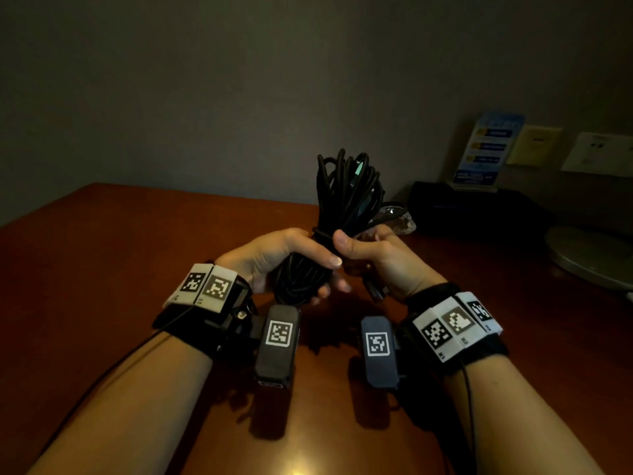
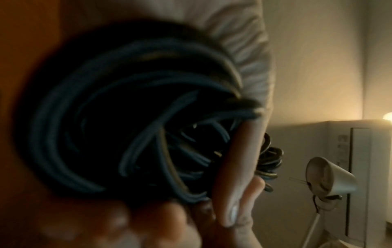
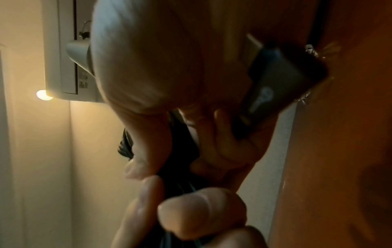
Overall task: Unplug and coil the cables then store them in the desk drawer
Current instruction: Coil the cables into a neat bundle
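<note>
A thick bundle of coiled black cable (image 1: 342, 200) stands upright above the reddish wooden desk (image 1: 137, 234), with a turn of cable cinched round its waist. My left hand (image 1: 291, 258) grips the lower loops, which fill the left wrist view as a dark coil (image 2: 127, 117). My right hand (image 1: 363, 248) pinches the bundle at the waist, thumb on top. In the right wrist view its fingers (image 3: 212, 151) also hold a black plug end (image 3: 282, 83). No drawer shows in any view.
A black box (image 1: 479, 210) with a blue leaflet stand (image 1: 483, 152) sits at the back right of the desk. A round grey lamp base (image 1: 592, 255) is at the far right. Paper notes (image 1: 599, 152) lean on the wall. A small clear wrapper (image 1: 397, 217) lies behind my right hand.
</note>
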